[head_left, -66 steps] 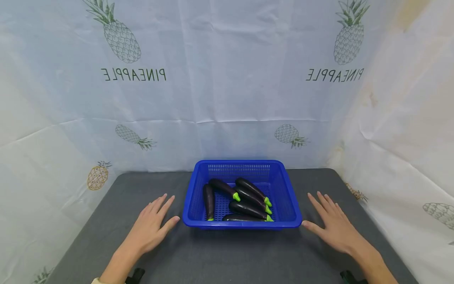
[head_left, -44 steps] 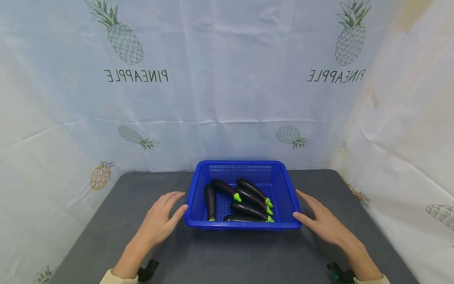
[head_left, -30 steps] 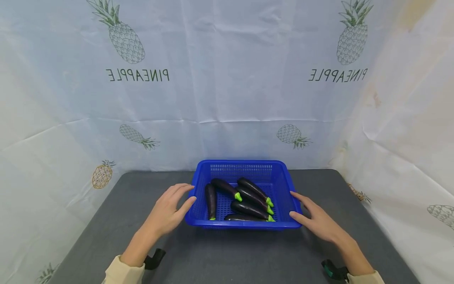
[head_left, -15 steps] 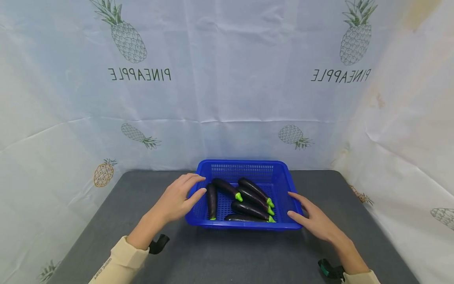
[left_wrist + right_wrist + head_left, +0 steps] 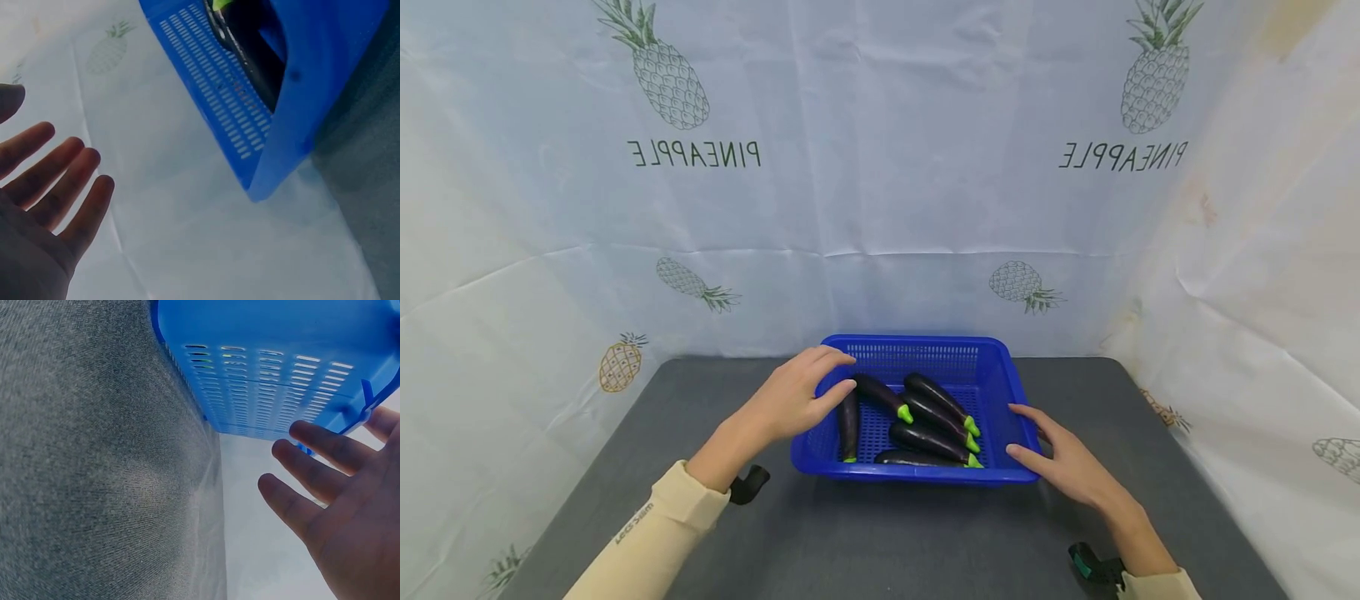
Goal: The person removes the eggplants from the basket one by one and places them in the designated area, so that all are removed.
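A blue plastic basket (image 5: 917,475) stands on the dark table with several dark purple eggplants (image 5: 927,442), green at the stem ends, lying inside. Over the basket's left rim hovers my left hand (image 5: 793,396), fingers relaxed and apart, holding nothing. The upright eggplant (image 5: 848,425) at the basket's left side lies just below it and is partly hidden. At the right rim rests my right hand (image 5: 1067,462), thumb and index finger reaching over the edge. In the right wrist view its other fingers (image 5: 306,469) extend loosely outside the slotted wall (image 5: 269,381).
The grey table (image 5: 910,542) extends in front of the basket and to both sides. A white curtain (image 5: 880,167) with pineapple prints hangs close behind the basket. Dark wrist-camera mounts (image 5: 748,485) sit under both wrists.
Both hands came in from beside the basket. My left hand has risen and moved right over the left rim. My right hand reached the right rim and stays there. The eggplants have not shifted.
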Action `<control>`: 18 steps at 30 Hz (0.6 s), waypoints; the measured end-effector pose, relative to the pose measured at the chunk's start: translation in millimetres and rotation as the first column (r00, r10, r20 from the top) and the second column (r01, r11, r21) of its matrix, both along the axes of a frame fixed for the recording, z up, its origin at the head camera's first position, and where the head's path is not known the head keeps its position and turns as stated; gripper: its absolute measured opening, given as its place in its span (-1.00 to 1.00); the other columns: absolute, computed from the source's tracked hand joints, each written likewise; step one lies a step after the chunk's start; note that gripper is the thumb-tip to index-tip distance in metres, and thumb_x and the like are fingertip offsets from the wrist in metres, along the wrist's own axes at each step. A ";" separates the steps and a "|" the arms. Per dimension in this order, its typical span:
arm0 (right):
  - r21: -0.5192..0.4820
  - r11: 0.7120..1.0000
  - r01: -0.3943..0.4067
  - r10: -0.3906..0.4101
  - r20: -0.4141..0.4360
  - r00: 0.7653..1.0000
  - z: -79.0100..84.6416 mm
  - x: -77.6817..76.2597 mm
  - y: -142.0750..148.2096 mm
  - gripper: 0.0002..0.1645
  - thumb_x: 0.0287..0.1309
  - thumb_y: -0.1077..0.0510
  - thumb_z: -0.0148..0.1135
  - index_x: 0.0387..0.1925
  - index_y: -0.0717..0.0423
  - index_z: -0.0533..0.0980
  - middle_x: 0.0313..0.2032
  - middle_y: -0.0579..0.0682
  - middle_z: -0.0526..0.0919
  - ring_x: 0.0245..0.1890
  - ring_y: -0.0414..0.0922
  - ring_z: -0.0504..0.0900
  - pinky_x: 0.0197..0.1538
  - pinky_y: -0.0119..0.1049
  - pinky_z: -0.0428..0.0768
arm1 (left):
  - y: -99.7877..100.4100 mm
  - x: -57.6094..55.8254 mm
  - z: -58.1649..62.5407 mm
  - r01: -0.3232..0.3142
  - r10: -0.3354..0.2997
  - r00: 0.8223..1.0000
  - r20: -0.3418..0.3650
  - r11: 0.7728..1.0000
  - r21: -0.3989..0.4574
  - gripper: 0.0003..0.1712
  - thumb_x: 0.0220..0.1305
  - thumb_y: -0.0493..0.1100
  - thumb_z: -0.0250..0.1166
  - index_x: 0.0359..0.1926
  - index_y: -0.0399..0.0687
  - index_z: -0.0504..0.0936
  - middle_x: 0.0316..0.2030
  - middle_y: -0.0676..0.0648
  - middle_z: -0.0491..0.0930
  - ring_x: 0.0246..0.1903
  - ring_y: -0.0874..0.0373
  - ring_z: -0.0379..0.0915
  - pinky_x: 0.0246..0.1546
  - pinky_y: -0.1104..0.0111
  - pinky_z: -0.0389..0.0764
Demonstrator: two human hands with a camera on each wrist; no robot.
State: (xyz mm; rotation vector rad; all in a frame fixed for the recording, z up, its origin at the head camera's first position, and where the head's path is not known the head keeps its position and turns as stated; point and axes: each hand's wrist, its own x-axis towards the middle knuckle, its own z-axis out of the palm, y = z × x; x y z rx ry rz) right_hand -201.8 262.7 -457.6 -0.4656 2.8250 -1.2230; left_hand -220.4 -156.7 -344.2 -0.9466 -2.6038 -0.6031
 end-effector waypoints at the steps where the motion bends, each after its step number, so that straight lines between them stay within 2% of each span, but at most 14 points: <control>1: 0.000 1.000 0.002 -0.002 0.000 1.000 -0.2 -0.1 0.0 -0.19 0.41 -0.15 0.19 0.53 0.04 0.19 0.46 0.36 0.20 0.33 0.49 0.31 0.18 0.38 0.42 | 0.8 -1.4 1.2 0.001 -0.001 1.000 0.011 1.000 -0.003 -0.58 0.50 0.01 0.20 0.21 -0.11 0.60 0.15 -0.09 0.59 0.22 -0.03 0.48 0.22 0.00 0.48; 11: -0.038 0.999 0.001 0.000 0.026 1.000 -1.1 -1.3 0.4 -0.20 0.41 -0.15 0.19 0.53 0.00 0.19 0.47 0.36 0.20 0.32 0.49 0.33 0.20 0.37 0.42 | 7.5 -12.4 16.9 0.024 -0.021 0.994 0.104 0.999 -0.024 -0.53 0.54 0.06 0.13 0.27 -0.11 0.56 0.20 -0.10 0.55 0.24 -0.05 0.46 0.24 -0.01 0.45; 18: -0.055 0.998 -0.010 0.012 0.027 1.000 -2.4 -1.8 0.9 -0.22 0.42 -0.14 0.19 0.53 -0.01 0.20 0.47 0.34 0.20 0.33 0.46 0.34 0.21 0.35 0.42 | 14.5 -23.0 23.2 0.031 -0.024 0.996 0.088 0.996 -0.079 -0.54 0.53 0.04 0.14 0.25 -0.13 0.57 0.18 -0.13 0.56 0.22 -0.07 0.47 0.22 -0.01 0.46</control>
